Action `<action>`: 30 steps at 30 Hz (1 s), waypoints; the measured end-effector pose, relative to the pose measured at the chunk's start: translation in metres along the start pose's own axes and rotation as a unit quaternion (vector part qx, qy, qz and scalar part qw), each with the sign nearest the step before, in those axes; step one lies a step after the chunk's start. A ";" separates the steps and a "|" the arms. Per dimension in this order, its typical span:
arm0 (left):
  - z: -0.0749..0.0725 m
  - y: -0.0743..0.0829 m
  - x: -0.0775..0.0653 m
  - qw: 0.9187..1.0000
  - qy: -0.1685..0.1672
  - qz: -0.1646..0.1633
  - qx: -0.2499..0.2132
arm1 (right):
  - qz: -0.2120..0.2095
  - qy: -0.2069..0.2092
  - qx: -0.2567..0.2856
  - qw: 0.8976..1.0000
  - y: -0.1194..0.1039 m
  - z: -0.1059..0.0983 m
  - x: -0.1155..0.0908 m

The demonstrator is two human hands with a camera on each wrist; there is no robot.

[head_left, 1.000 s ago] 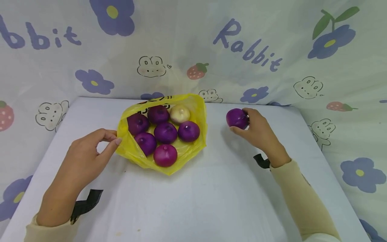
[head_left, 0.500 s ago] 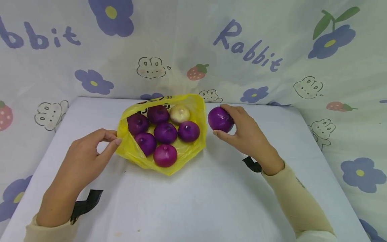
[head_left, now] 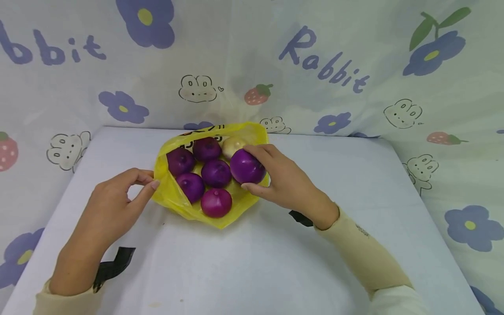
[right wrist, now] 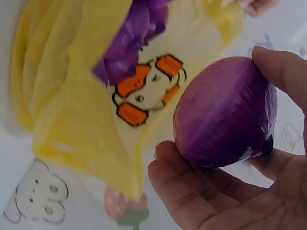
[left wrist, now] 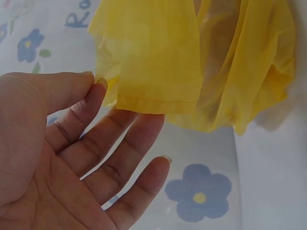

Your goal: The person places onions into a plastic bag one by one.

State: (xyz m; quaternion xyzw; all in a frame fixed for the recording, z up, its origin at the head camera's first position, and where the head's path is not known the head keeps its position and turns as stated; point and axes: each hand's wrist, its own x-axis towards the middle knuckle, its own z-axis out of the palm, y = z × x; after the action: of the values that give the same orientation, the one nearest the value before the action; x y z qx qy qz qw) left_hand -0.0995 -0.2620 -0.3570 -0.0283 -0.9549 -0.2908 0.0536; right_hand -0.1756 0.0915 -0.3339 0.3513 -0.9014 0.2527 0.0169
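Note:
A yellow plastic bag lies with its mouth spread open on the table, holding several purple onions and one pale onion. My left hand pinches the bag's left rim between thumb and index finger; in the left wrist view the left hand has its other fingers extended under the edge. Over the right side of the bag, my right hand grips another purple onion, which overlaps the pale one. The right wrist view shows this onion between thumb and fingers, beside the bag.
The white table carries the bag near its back edge. Behind and at the sides hangs a white cloth printed with flowers, rabbits and strawberries. Black straps stick out at both wrists.
My right hand has carried its onion leftward, from the right of the bag to over its right side. The left hand stays at the rim.

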 end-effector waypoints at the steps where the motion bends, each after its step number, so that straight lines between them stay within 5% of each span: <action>1: 0.000 0.000 0.000 1.000 0.001 0.001 -0.001 | -0.004 -0.006 -0.002 1.000 -0.002 0.004 0.002; 9: 0.002 -0.001 -0.002 1.000 0.010 0.017 -0.009 | 0.015 -0.063 -0.006 0.998 -0.006 0.030 0.005; 30: 0.000 0.000 -0.002 0.999 0.016 0.027 -0.011 | 0.004 -0.078 -0.074 0.994 -0.002 0.056 0.001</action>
State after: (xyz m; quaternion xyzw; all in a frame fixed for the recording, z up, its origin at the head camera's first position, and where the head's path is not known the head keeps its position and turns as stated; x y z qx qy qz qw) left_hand -0.0979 -0.2625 -0.3571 -0.0503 -0.9495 -0.3000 0.0767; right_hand -0.1667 0.0636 -0.3815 0.3639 -0.9176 0.1576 -0.0288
